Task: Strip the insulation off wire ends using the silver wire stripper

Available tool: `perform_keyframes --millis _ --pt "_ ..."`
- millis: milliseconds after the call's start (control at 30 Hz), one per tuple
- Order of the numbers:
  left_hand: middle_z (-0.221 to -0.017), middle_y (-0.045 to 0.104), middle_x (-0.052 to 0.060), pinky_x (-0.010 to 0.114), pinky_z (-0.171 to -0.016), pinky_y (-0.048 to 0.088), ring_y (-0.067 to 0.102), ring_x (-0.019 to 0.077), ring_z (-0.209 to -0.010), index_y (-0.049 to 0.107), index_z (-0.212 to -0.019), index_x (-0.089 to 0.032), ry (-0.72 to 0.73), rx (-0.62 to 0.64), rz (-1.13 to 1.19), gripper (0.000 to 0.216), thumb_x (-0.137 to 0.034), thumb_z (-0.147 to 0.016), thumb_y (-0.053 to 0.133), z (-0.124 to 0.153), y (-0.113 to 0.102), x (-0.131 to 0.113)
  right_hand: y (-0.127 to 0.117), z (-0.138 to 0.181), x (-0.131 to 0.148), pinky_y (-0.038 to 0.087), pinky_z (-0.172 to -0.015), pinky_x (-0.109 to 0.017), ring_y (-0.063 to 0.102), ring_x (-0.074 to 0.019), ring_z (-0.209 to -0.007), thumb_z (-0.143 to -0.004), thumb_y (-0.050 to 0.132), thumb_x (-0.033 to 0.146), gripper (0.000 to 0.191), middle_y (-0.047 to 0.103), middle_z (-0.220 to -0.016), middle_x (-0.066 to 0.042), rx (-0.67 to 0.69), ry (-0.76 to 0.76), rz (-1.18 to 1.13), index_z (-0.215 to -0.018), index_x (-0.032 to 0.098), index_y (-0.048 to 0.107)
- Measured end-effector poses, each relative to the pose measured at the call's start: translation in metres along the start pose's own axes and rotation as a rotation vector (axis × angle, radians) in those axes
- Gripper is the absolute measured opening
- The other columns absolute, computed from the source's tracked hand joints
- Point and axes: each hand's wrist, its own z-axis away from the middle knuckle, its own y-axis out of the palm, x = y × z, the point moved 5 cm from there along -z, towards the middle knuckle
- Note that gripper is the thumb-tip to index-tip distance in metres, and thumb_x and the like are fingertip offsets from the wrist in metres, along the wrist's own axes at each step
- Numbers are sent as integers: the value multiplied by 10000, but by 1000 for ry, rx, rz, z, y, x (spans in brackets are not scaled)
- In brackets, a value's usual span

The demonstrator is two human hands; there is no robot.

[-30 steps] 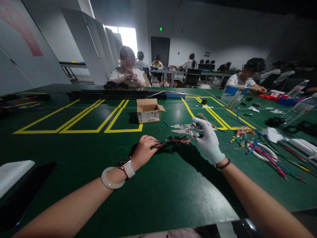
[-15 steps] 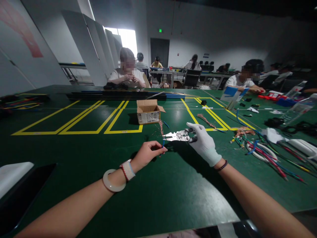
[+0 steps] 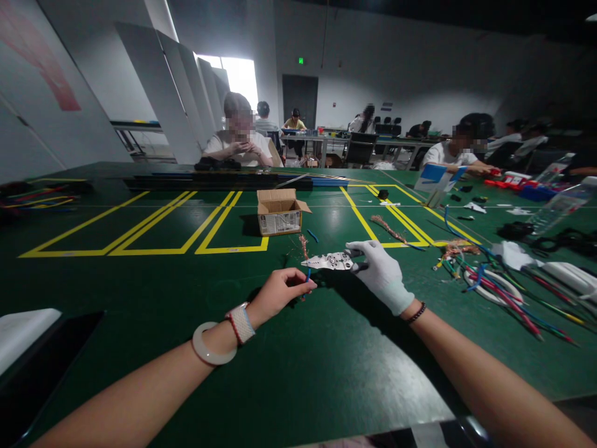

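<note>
Got my left hand (image 3: 282, 290) pinching blue wire (image 3: 308, 274) over green table (image 3: 270, 386), gloved right hand (image 3: 379, 271) with fingers curled round wire stripper (image 3: 330, 262), jaws closed across wire right by frayed copper strands (image 3: 304, 246). Cardboard box (image 3: 280, 221) sits just beyond.

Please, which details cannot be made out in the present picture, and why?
- Head view: handles of the wire stripper, mostly hidden by the gloved right grip.
- Head view: part of the blue wire, covered by the left grip.
- Head view: bottom of the cardboard box, hidden by its front wall.
- Head view: print on that box, too small to read.
- Head view: dark flat object, cut off by the left edge.
</note>
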Motion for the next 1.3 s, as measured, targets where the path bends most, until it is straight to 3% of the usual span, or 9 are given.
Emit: perform_keyframes --millis 267,400,567,733,1033,1300 --pt "-852 702 66 242 -618 460 570 124 -671 651 -1164 -148 44 127 133 388 -391 -867 592 0 3 -2 -9 -3 -2 523 -753 -286 637 -181 -923 -661 604 87 505 596 -1084 -26 -41 10 121 -1134 264 596" --pt "-949 713 97 282 -697 479 606 155 -758 682 -1090 -132 32 137 159 344 -376 -856 614 -1 3 0 -7 -1 2 520 -742 -270 639 -166 -912 -663 579 75 527 599 -1090 -19 -40 -6 98 -1151 272 585" --pt "-928 725 102 304 -727 500 648 180 -808 667 -1059 -113 -9 146 125 313 -344 -852 626 1 4 -2 3 1 3 523 -697 -243 635 -140 -860 -654 553 59 615 572 -1169 -29 -17 -13 51 -1229 277 537" --pt "-923 729 97 329 -794 506 660 199 -886 668 -1022 -109 -12 117 99 290 -331 -836 651 1 3 -5 6 0 4 511 -697 -250 634 -157 -878 -662 583 88 569 574 -1174 -32 25 21 131 -1198 277 559" --pt "-881 728 97 339 -753 526 672 175 -730 657 -940 -93 -50 110 142 342 -390 -780 713 0 6 1 5 0 7 494 -708 -260 614 -168 -872 -706 626 124 476 611 -1064 -23 59 -31 175 -1154 281 590" --pt "-878 726 97 325 -744 533 670 180 -768 673 -942 -100 16 115 82 308 -377 -809 682 -1 6 2 11 2 1 505 -711 -259 626 -165 -893 -701 616 130 555 571 -1181 -26 72 -11 149 -1228 289 545"
